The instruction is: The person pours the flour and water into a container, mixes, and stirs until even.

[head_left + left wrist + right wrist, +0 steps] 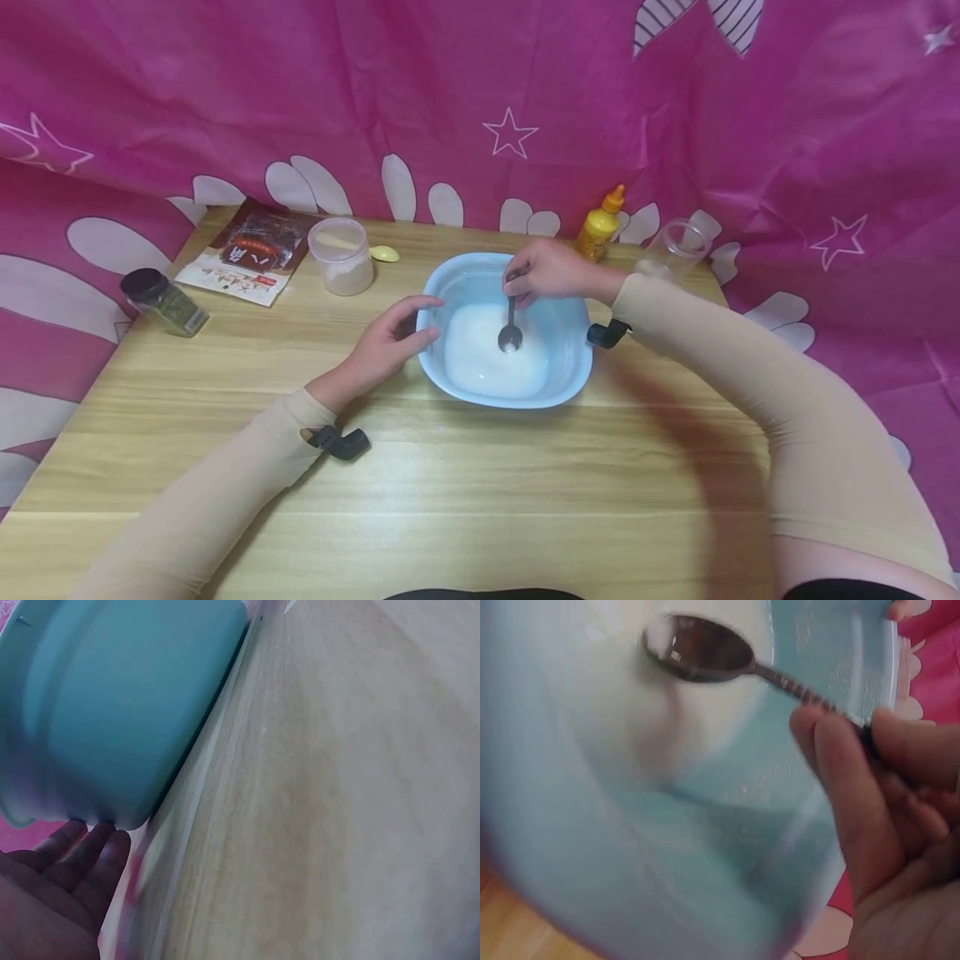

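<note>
A light blue plastic basin (555, 379) stands on the wooden table, with milky white liquid (487, 367) in its bottom. My right hand (551, 271) reaches over the basin and pinches the handle of a dark spoon (705, 649) between thumb and fingers. The spoon's bowl hangs over the liquid, with a small white lump in it. At the basin's left side is my left hand (378, 346), its index finger at the rim. In the left wrist view, several loosely extended fingers (109, 870) touch the basin's outer wall.
Behind and left stand a tub of white powder (345, 271), a yellow spoon (385, 253), a brown food packet (243, 250) and a black-lidded jar (165, 304). A yellow squeeze bottle (598, 229) and a clear jar (675, 250) stand back right, before a pink curtain (450, 100).
</note>
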Available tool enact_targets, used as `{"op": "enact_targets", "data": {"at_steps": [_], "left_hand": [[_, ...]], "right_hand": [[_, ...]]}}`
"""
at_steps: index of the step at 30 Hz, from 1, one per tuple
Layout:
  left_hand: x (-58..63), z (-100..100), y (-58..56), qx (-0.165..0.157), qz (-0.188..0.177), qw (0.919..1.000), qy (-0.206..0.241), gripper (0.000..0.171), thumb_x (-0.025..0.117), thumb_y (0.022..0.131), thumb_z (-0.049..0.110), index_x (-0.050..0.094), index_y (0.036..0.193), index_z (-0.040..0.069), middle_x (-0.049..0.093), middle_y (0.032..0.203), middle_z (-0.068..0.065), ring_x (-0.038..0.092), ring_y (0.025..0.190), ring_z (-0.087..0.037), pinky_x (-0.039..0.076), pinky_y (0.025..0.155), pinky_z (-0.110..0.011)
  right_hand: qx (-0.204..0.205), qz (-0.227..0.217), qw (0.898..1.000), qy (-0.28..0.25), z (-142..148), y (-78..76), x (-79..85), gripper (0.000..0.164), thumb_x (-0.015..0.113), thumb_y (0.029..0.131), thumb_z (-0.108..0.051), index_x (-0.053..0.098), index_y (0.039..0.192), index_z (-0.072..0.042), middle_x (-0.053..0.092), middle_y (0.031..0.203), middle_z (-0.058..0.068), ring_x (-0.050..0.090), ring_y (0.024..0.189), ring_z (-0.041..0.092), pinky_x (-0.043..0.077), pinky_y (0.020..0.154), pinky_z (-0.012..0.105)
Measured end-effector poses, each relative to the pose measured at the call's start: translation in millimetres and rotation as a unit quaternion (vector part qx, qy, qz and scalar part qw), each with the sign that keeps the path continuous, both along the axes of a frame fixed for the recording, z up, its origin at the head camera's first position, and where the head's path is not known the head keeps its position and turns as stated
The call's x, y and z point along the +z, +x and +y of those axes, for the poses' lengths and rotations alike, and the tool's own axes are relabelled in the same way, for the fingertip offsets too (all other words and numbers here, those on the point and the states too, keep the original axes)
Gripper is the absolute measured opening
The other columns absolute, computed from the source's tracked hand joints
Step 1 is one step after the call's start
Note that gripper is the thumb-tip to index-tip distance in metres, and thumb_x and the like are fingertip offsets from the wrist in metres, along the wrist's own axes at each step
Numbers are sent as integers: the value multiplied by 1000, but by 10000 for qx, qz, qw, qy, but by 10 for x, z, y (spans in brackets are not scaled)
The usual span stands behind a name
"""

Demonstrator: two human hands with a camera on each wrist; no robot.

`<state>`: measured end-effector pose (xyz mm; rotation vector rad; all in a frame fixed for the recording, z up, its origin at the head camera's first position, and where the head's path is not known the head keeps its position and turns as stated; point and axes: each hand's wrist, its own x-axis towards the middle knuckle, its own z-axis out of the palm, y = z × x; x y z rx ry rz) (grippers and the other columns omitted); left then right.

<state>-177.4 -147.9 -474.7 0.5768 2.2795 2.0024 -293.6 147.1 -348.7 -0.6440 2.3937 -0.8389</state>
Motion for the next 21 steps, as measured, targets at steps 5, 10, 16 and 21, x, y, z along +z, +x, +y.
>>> {"op": "enact_targets", "data": {"at_steps": [5, 10, 16, 21], "left_hand": [[-1, -6, -10, -2, 48, 10000, -8, 46, 74, 108, 13, 64, 152, 11, 59, 160, -9, 60, 144, -33, 57, 111, -33], [-20, 2, 0, 27, 64, 10000, 40, 46, 74, 107, 12, 64, 152, 10, 60, 159, -10, 59, 144, -33, 55, 112, -28], [-10, 12, 3, -56, -10, 9999, 124, 46, 72, 108, 10, 62, 153, 7, 58, 160, -13, 60, 143, -36, 59, 107, -31], [2, 11, -4, -78, -16, 9999, 108, 46, 71, 108, 10, 61, 153, 6, 56, 161, -14, 59, 144, -38, 61, 106, -32]], "right_hand": [[-530, 617, 9963, 263, 1, -60, 7, 17, 78, 106, -18, 84, 113, -4, 83, 95, 6, 83, 86, 18, 67, 84, 32], [-901, 928, 9916, -76, -119, -38, -32, 17, 77, 108, -19, 84, 116, -5, 81, 100, 8, 83, 94, 24, 66, 85, 31], [-865, 820, 9904, -696, -284, 44, -118, 18, 80, 106, -17, 84, 118, -4, 82, 103, 9, 83, 93, 19, 68, 85, 32], [-667, 158, 9920, -1058, -365, 166, -144, 18, 81, 105, -13, 84, 118, -1, 82, 105, 10, 83, 97, 26, 68, 87, 37]]}}
